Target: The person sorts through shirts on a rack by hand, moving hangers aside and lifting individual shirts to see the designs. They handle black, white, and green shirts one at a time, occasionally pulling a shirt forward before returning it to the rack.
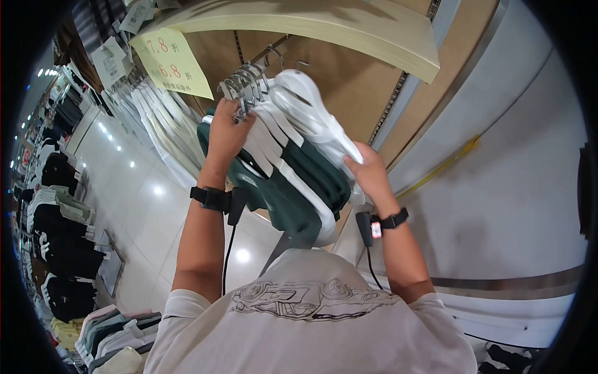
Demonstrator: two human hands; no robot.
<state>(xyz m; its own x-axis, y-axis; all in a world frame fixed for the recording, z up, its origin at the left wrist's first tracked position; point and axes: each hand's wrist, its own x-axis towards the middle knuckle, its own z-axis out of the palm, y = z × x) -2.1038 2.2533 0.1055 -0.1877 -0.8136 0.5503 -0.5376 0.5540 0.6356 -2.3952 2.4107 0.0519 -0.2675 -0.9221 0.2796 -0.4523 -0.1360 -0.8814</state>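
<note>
Dark green garments hang on white hangers, bunched on a metal rail under a shelf. My left hand is closed at the hangers' necks, just below their metal hooks. Its fingertips are partly hidden behind the hooks. At the right end of the bunch, my right hand is closed on the outer arms of several white hangers, thumb on the near side. These outermost hangers look bare, while white fabric shows between the green pieces. Both wrists carry black straps with cables.
A pale wooden shelf runs above the rail. A yellow price sign hangs left of my left hand. Beyond it are white garments on hangers. A large grey curved panel stands on the right. More clothes racks line the left.
</note>
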